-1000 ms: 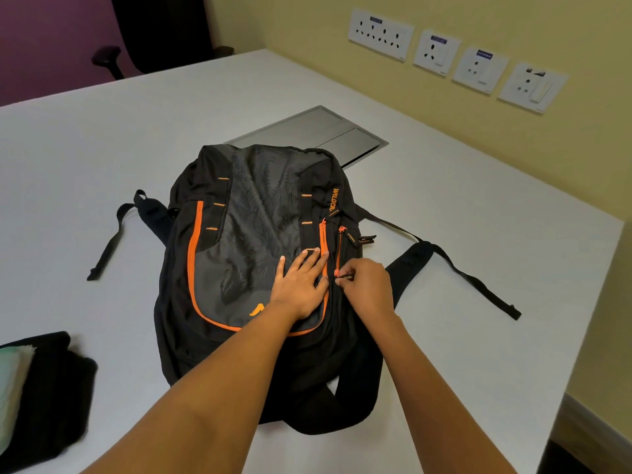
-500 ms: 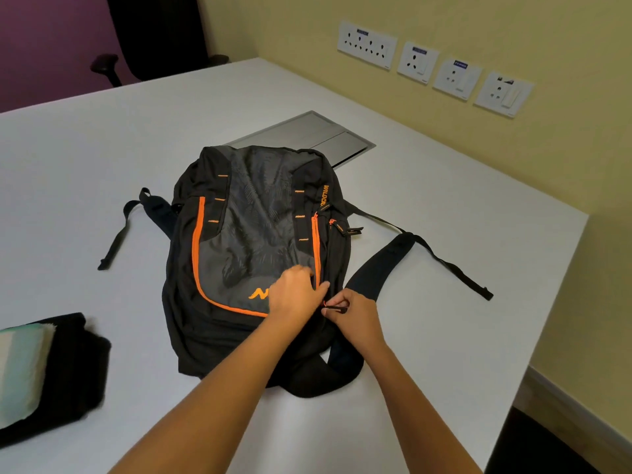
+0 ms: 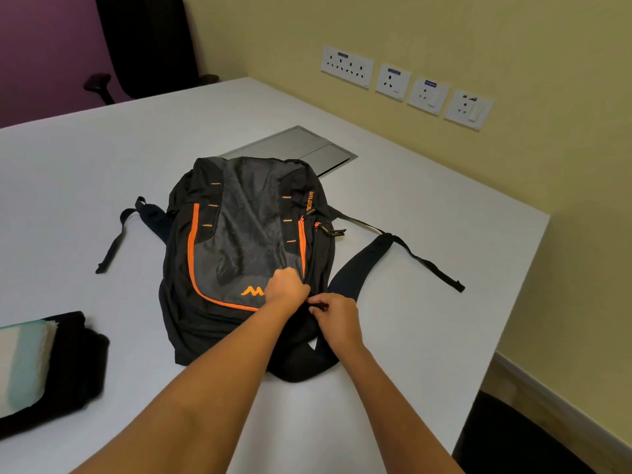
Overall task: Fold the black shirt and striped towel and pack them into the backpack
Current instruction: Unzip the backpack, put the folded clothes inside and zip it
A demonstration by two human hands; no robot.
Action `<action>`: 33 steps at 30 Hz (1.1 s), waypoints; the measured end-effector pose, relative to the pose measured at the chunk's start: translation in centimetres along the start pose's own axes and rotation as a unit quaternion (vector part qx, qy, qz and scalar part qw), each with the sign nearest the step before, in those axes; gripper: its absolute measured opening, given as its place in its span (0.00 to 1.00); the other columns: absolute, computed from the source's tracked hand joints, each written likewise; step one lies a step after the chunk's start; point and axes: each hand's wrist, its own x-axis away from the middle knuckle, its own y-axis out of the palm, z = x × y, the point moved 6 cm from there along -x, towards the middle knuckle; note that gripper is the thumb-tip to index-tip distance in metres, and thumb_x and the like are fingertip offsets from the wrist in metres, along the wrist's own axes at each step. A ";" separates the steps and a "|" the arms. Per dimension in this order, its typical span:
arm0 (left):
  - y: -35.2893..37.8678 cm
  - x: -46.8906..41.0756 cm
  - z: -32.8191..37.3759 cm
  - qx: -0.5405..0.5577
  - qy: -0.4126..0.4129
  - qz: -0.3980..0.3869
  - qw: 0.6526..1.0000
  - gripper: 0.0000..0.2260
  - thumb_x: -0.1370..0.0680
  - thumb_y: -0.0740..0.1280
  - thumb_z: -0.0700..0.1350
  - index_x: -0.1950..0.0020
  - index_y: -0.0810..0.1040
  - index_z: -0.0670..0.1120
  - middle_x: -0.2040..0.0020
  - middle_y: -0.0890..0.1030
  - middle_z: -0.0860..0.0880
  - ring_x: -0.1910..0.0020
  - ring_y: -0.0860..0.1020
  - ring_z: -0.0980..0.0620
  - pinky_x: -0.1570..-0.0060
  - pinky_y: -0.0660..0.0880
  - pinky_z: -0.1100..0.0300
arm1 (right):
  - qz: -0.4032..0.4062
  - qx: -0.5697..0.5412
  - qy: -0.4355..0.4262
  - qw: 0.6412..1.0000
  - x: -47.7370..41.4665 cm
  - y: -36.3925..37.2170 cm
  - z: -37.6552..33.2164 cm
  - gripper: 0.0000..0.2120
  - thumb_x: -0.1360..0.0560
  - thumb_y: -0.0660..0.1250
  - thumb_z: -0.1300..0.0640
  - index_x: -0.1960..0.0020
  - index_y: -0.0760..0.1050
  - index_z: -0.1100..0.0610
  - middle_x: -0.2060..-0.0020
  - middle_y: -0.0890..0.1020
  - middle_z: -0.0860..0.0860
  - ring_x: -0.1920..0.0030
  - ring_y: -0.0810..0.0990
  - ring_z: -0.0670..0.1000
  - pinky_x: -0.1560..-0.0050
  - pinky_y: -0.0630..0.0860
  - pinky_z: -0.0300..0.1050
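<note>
1. Right, head view: backpack (image 3: 246,254), black and grey with orange zip trim, lies flat, front face up, on the white table (image 3: 427,234); its top end points away from the camera, just in front of a metal cable hatch (image 3: 301,145).
2. Left hand (image 3: 285,290) is curled into a loose fist, bunching the front panel fabric beside the orange logo.
3. Right hand (image 3: 337,314) pinches a small dark zipper pull (image 3: 316,306) between thumb and forefinger at the pack's lower right edge, just beside the left hand.
4. Shoulder straps (image 3: 362,265) trail out on the table on both sides.
5. Black shirt (image 3: 77,364) sits folded at the left edge, well apart from the pack; striped towel (image 3: 25,364) lies folded on top of it, partly cut off by the frame.
6. Back: chair (image 3: 143,46), wall sockets (image 3: 407,87).
</note>
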 end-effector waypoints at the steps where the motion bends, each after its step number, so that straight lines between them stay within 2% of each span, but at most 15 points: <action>1: -0.2 0.0 0.2 0.015 0.002 0.006 1.000 0.10 0.25 0.66 0.42 0.47 0.80 0.40 0.45 0.79 0.40 0.46 0.78 0.41 0.52 0.75 0.54 | -0.008 0.007 -0.004 1.000 0.1 0.0 -0.1 0.11 0.26 0.68 0.63 0.44 0.81 0.58 0.47 0.83 0.51 0.45 0.80 0.49 0.39 0.72 0.36; 6: -1.9 0.8 0.2 0.109 -0.012 0.045 0.993 0.09 0.25 0.62 0.37 0.52 0.81 0.38 0.48 0.80 0.39 0.47 0.78 0.39 0.52 0.74 0.53 | -0.049 0.041 -0.027 0.998 1.6 0.8 -1.1 0.11 0.25 0.68 0.62 0.44 0.81 0.56 0.45 0.83 0.50 0.44 0.80 0.49 0.38 0.72 0.39; 9: -3.5 1.5 0.5 0.153 -0.007 0.062 0.986 0.08 0.24 0.60 0.38 0.55 0.80 0.42 0.48 0.80 0.40 0.46 0.77 0.40 0.53 0.72 0.55 | -0.089 0.042 -0.059 0.993 3.2 2.6 -2.5 0.11 0.25 0.67 0.62 0.43 0.81 0.56 0.45 0.82 0.50 0.44 0.80 0.48 0.38 0.70 0.35; 11: -4.5 1.9 0.9 0.172 0.006 0.068 0.983 0.08 0.24 0.60 0.39 0.57 0.79 0.44 0.48 0.80 0.42 0.46 0.77 0.42 0.53 0.71 0.56 | -0.106 0.036 -0.070 0.991 4.0 4.2 -3.9 0.12 0.25 0.66 0.62 0.43 0.81 0.57 0.45 0.83 0.51 0.43 0.80 0.50 0.37 0.71 0.38; 13: -5.4 2.3 1.1 0.186 0.022 0.075 0.979 0.08 0.24 0.61 0.39 0.58 0.78 0.45 0.51 0.80 0.44 0.48 0.77 0.43 0.55 0.70 0.57 | -0.121 0.029 -0.080 0.989 4.4 5.6 -5.4 0.11 0.25 0.64 0.63 0.44 0.81 0.60 0.47 0.83 0.54 0.45 0.80 0.53 0.43 0.73 0.38; 14: -5.9 2.5 1.2 0.197 0.031 0.077 0.977 0.07 0.24 0.61 0.40 0.58 0.78 0.46 0.53 0.80 0.45 0.51 0.77 0.45 0.57 0.70 0.58 | -0.129 0.020 -0.083 0.988 4.4 6.0 -6.1 0.10 0.25 0.63 0.64 0.46 0.80 0.63 0.49 0.83 0.58 0.47 0.80 0.55 0.49 0.72 0.35; 16: -6.7 2.7 1.1 0.222 0.052 0.079 0.970 0.07 0.23 0.61 0.42 0.58 0.78 0.46 0.61 0.78 0.49 0.57 0.76 0.49 0.61 0.70 0.61 | -0.134 -0.013 -0.072 0.988 4.1 6.3 -7.0 0.09 0.24 0.61 0.67 0.51 0.78 0.69 0.53 0.83 0.63 0.53 0.79 0.56 0.62 0.65 0.27; 18: -7.7 2.8 0.8 0.243 0.080 0.081 0.963 0.07 0.22 0.62 0.43 0.55 0.79 0.45 0.66 0.75 0.52 0.64 0.74 0.54 0.69 0.69 0.69 | -0.087 -0.071 -0.028 0.993 3.2 5.5 -7.1 0.10 0.23 0.62 0.63 0.53 0.78 0.69 0.56 0.83 0.61 0.57 0.79 0.54 0.65 0.63 0.29; 20: -8.5 2.9 0.6 0.244 0.105 0.072 0.961 0.06 0.22 0.64 0.43 0.51 0.80 0.44 0.67 0.74 0.53 0.68 0.72 0.58 0.73 0.68 0.74 | -0.025 -0.131 0.045 0.990 2.4 4.5 -6.5 0.12 0.22 0.64 0.54 0.52 0.79 0.64 0.60 0.82 0.53 0.60 0.78 0.50 0.67 0.66 0.30; 22: -8.7 3.2 0.3 0.219 0.122 0.054 0.967 0.08 0.22 0.65 0.44 0.46 0.80 0.44 0.64 0.77 0.53 0.64 0.74 0.59 0.69 0.68 0.73 | -0.006 -0.145 0.085 0.986 1.7 4.3 -6.2 0.14 0.23 0.64 0.49 0.51 0.76 0.60 0.61 0.79 0.49 0.61 0.77 0.48 0.67 0.67 0.30; 23: -8.6 3.3 0.2 0.208 0.130 0.039 0.969 0.09 0.22 0.66 0.44 0.44 0.80 0.45 0.60 0.79 0.52 0.60 0.75 0.57 0.64 0.70 0.70 | -0.003 -0.138 0.087 0.987 1.3 4.1 -6.3 0.14 0.23 0.64 0.48 0.49 0.74 0.59 0.60 0.79 0.49 0.60 0.77 0.49 0.66 0.68 0.33; 25: -8.1 3.7 -0.2 0.210 0.158 0.005 0.965 0.10 0.22 0.66 0.41 0.42 0.80 0.45 0.50 0.82 0.48 0.50 0.78 0.54 0.52 0.72 0.66 | 0.009 -0.123 0.080 0.989 0.3 3.6 -6.6 0.13 0.22 0.60 0.49 0.44 0.73 0.57 0.57 0.80 0.51 0.58 0.78 0.51 0.64 0.69 0.39; 27: -7.7 4.1 -1.1 0.234 0.173 -0.002 0.957 0.11 0.22 0.65 0.40 0.41 0.80 0.45 0.46 0.82 0.47 0.45 0.78 0.54 0.44 0.73 0.64 | 0.002 -0.107 0.081 0.991 -0.8 3.2 -6.8 0.14 0.20 0.56 0.51 0.43 0.74 0.57 0.57 0.81 0.53 0.59 0.78 0.51 0.61 0.72 0.42; 30: -7.8 4.4 -4.2 0.224 0.150 0.089 0.959 0.09 0.22 0.64 0.39 0.44 0.80 0.44 0.46 0.81 0.48 0.46 0.79 0.52 0.44 0.74 0.61 | -0.002 -0.125 0.126 0.984 -1.8 3.0 -6.3 0.15 0.21 0.58 0.48 0.53 0.77 0.58 0.59 0.82 0.57 0.58 0.81 0.55 0.52 0.78 0.49; 33: -7.0 5.6 -7.4 0.172 0.132 0.164 0.962 0.04 0.25 0.67 0.38 0.51 0.78 0.45 0.51 0.78 0.49 0.50 0.77 0.51 0.48 0.75 0.58 | 0.008 -0.146 0.151 0.978 -1.9 3.0 -5.8 0.14 0.22 0.59 0.47 0.57 0.74 0.57 0.63 0.82 0.55 0.60 0.81 0.53 0.51 0.78 0.46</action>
